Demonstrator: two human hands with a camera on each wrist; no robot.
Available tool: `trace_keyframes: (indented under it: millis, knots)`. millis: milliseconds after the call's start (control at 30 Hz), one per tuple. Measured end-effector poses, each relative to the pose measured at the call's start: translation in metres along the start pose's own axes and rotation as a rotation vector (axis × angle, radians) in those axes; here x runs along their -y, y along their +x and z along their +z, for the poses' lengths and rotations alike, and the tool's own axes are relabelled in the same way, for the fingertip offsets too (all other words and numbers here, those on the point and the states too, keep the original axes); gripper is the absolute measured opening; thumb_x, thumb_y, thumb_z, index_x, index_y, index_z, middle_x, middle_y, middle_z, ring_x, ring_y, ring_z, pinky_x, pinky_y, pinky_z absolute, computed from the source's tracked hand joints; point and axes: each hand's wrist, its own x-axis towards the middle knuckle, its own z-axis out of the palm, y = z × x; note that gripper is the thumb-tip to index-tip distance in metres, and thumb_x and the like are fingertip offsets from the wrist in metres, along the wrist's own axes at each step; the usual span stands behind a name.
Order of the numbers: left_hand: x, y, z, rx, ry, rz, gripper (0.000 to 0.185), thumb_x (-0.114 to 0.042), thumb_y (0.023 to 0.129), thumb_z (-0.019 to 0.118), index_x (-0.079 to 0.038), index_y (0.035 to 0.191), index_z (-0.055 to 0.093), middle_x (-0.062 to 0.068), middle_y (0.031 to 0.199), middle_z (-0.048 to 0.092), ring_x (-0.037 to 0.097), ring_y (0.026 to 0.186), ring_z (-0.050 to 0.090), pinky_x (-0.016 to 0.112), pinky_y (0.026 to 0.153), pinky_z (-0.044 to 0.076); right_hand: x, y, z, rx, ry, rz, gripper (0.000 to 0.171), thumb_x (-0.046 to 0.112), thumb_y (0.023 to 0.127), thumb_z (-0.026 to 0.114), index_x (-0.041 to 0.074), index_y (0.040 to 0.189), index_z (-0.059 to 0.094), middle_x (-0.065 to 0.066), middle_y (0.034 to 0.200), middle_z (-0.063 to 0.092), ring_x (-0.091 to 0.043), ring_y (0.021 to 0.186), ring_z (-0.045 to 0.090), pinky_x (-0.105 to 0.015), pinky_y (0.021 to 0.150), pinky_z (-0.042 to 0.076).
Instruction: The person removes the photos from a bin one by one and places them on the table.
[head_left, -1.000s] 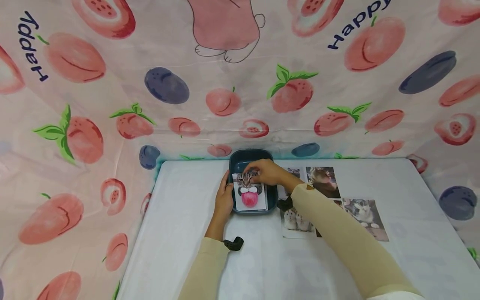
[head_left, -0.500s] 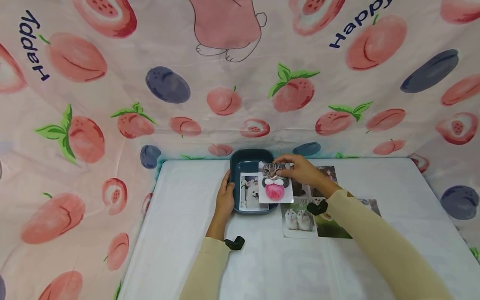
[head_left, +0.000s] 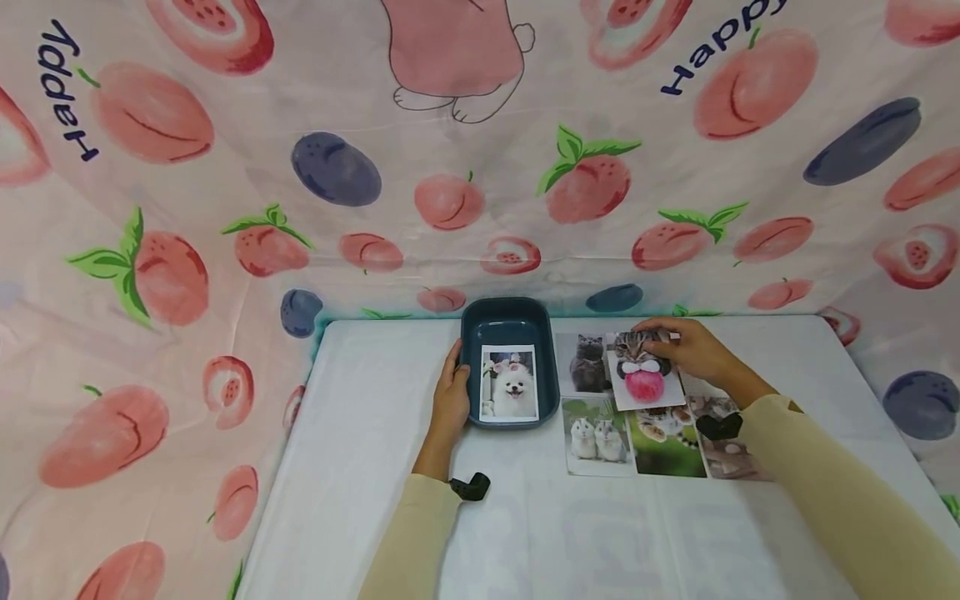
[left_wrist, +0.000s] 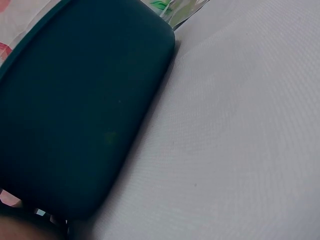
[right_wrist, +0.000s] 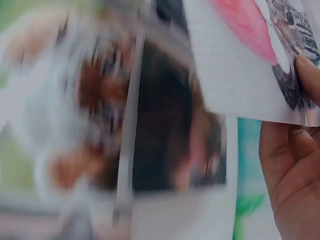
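Note:
My right hand pinches the top edge of a photo card of a tabby cat with a pink ball, thumb over the cat's face. The card overlaps the rows of laid-out photos. In the right wrist view the card slants above blurred prints. My left hand grips the left side of a dark blue-green tray, thumb at its rim. Inside the tray lies a photo card of a white fluffy dog. The tray's outer wall fills much of the left wrist view.
Right of the tray lie photos of a grey cat, two small furry animals and a tiger cub on green. Another print is partly hidden by my right wrist. A fruit-patterned cloth hangs behind the white table.
My right hand has lifted the tabby-cat card out of the tray and carried it right, over the laid-out photos. This uncovers the white-dog card. My left hand stays at the tray.

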Motion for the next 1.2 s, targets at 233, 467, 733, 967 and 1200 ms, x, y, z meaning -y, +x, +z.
trace_keyframes:
  millis: [233,467,733,967,1200]
  knots:
    - [0.000,0.001,0.000,0.001,0.001,-0.010,0.049,-0.032,0.109,0.040,-0.051,0.154,0.035,-0.011,0.168,0.027,0.022,0.159,0.017,0.053,0.128,0.016,-0.042,-0.012,-0.041,-0.056,-0.029,0.108,0.050,0.040,0.101,0.063,0.016,0.144,0.058,-0.020,0.158,0.041,-0.035,0.118,0.046,-0.037,0.068,0.051]
    - [-0.002,0.001,0.001,0.000,0.016,0.005,0.051,-0.032,0.109,0.041,-0.043,0.158,0.034,-0.011,0.168,0.026,0.022,0.159,0.017,0.053,0.128,0.016,-0.069,-0.015,-0.067,-0.100,-0.080,0.192,0.054,0.041,0.103,0.059,0.010,0.147,0.053,-0.026,0.155,0.040,-0.050,0.137,0.033,-0.066,0.095,0.043]
    - [-0.001,0.000,0.000,-0.004,0.024,-0.008,0.050,-0.033,0.109,0.041,-0.045,0.158,0.034,-0.011,0.169,0.026,0.022,0.159,0.017,0.053,0.128,0.016,-0.101,-0.017,-0.075,-0.113,-0.108,0.240,0.053,0.038,0.104,0.058,0.006,0.147,0.051,-0.031,0.147,0.040,-0.049,0.127,0.034,-0.069,0.098,0.035]
    - [-0.002,0.000,0.000,-0.004,0.017,-0.001,0.051,-0.032,0.109,0.041,-0.042,0.159,0.033,-0.010,0.169,0.026,0.022,0.159,0.017,0.054,0.128,0.016,-0.113,-0.015,-0.074,-0.087,-0.094,0.285,0.058,0.041,0.102,0.060,0.006,0.147,0.050,-0.034,0.156,0.031,-0.056,0.141,0.023,-0.080,0.109,0.020]
    - [-0.002,-0.001,0.000,-0.004,0.024,0.008,0.052,-0.031,0.109,0.041,-0.039,0.159,0.033,-0.008,0.169,0.026,0.024,0.159,0.017,0.055,0.127,0.016,-0.118,-0.006,-0.070,-0.100,-0.120,0.291,0.057,0.040,0.100,0.065,0.006,0.145,0.054,-0.033,0.153,0.035,-0.055,0.139,0.028,-0.078,0.109,0.022]
